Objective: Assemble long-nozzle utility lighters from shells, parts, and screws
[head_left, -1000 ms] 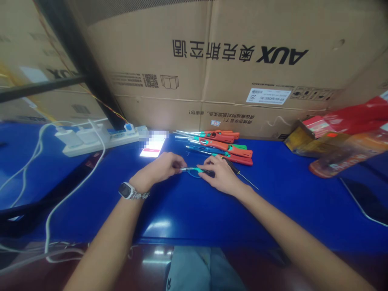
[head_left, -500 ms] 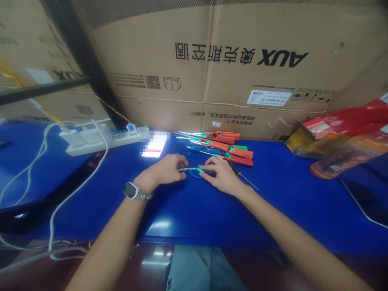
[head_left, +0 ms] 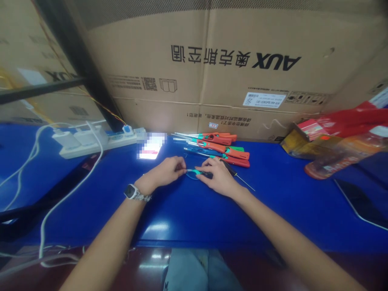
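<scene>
My left hand (head_left: 170, 171) is closed in a pinch at the thin metal front end of a long-nosed lighter (head_left: 197, 172). The fingers of my right hand (head_left: 218, 176) are closed around its other end. Teal and blue parts show between my hands, along with a dark piece under the right fingers; the rest of the lighter is hidden. A screwdriver (head_left: 245, 182) lies just beyond my right hand, its dark handle partly covered. Behind my hands, several orange lighters (head_left: 236, 152) lie in a loose pile, with blue and green ones among them.
A lit phone (head_left: 151, 146) lies behind my left hand, beside a white power strip (head_left: 100, 143) with trailing cables. A large cardboard box (head_left: 194, 89) stands along the back. To the right are a drink bottle (head_left: 342, 155), a yellow box (head_left: 303, 141) and a dark tablet-like device (head_left: 362, 200).
My left fingers have closed together over the metal part, so less of it shows. My right hand keeps its hold. The whole view has shifted slightly.
</scene>
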`<state>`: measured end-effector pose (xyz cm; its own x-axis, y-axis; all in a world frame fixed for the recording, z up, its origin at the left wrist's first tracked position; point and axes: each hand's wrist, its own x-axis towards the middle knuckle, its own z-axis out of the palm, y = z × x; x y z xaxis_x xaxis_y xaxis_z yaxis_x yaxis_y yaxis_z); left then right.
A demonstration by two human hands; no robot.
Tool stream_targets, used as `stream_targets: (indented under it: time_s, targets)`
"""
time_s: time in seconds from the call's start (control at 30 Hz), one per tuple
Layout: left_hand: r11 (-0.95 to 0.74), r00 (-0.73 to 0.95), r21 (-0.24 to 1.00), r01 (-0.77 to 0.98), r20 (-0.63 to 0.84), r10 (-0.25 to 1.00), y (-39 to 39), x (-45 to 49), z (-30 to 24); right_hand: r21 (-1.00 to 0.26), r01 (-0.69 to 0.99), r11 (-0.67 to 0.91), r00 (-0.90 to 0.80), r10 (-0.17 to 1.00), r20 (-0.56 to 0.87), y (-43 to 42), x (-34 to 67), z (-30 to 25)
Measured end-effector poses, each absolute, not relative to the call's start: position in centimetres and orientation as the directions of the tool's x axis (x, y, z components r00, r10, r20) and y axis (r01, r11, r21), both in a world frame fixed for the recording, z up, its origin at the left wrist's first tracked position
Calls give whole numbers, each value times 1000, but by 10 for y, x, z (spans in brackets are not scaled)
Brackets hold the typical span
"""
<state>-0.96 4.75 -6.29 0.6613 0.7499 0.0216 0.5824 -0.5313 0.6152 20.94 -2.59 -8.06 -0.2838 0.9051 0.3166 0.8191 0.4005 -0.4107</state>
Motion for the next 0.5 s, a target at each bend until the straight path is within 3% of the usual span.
stream_targets:
  time_s: [0.33, 0.5]
  targets:
    - [-690, 624, 507, 517, 329, 709, 37, 1, -47, -426, 828, 365, -182, 893, 411, -31, 214, -63]
    - [-724, 625, 446, 526, 373, 685, 52, 9, -41, -239, 938, 250, -148, 915, 376, 4, 226, -49]
